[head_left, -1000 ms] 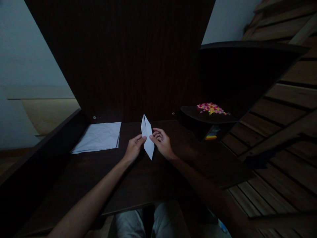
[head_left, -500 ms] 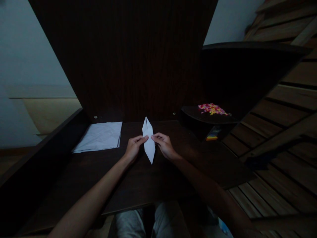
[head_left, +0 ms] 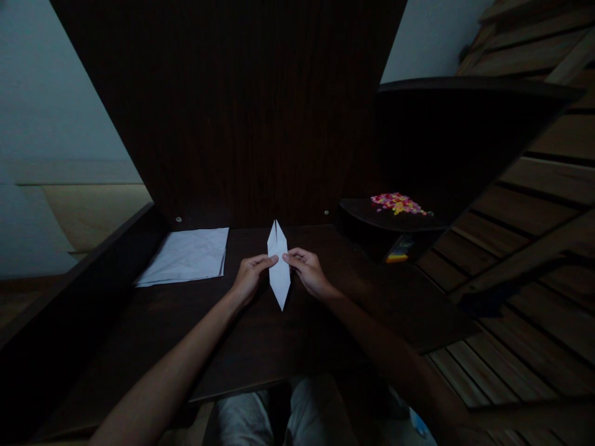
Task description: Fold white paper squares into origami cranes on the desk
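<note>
Here the folded paper (head_left: 279, 275) is held at the middle of the desk (head_left: 251, 353), split tip aimed far! Its left edge is pinched tight by the left hand (head_left: 250, 277), its right by the right hand (head_left: 309, 271); white sheets (head_left: 186, 255) are stacked left.

Room between hands (head_left: 308, 272) and shelf (head_left: 365, 214); panel (head_left: 251, 124) blocks ahead.
</note>
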A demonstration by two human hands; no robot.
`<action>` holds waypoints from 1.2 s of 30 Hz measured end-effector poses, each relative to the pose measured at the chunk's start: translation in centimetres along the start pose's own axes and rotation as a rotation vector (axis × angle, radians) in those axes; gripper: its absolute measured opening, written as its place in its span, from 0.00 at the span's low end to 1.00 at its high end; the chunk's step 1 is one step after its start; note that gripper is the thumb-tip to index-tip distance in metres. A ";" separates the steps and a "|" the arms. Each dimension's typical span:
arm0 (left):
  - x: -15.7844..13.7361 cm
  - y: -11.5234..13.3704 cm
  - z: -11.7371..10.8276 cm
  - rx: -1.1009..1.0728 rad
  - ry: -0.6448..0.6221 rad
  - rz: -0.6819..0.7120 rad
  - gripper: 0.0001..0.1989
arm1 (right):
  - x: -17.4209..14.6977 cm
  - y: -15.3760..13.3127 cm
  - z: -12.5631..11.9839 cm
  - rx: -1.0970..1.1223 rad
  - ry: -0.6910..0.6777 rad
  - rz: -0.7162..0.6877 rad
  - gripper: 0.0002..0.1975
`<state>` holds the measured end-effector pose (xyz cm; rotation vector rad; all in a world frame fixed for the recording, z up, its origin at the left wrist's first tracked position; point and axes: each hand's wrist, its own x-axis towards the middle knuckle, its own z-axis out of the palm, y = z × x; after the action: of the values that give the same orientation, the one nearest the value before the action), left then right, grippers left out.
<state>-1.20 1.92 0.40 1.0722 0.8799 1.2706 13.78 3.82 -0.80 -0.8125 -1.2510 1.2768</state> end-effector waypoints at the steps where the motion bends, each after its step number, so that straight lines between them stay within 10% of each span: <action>1: 0.1 -0.1 0.0 -0.028 0.002 -0.013 0.13 | 0.0 0.0 0.0 0.006 0.000 0.001 0.14; 11: 0.6 -0.7 -0.2 -0.026 0.046 0.106 0.25 | 0.4 -0.3 -0.5 -0.129 -0.002 -0.171 0.11; 17: 0.4 -0.2 -0.3 -0.005 0.033 0.074 0.09 | 0.6 -0.1 -1.0 -0.109 0.015 -0.130 0.06; 36: 0.1 -0.2 -0.7 -0.014 -0.059 0.124 0.14 | 0.1 -0.8 -1.0 0.100 -0.052 -0.031 0.10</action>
<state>-1.76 2.12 0.06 1.1619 0.7684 1.3393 14.91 3.99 -0.21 -0.6899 -1.2259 1.3317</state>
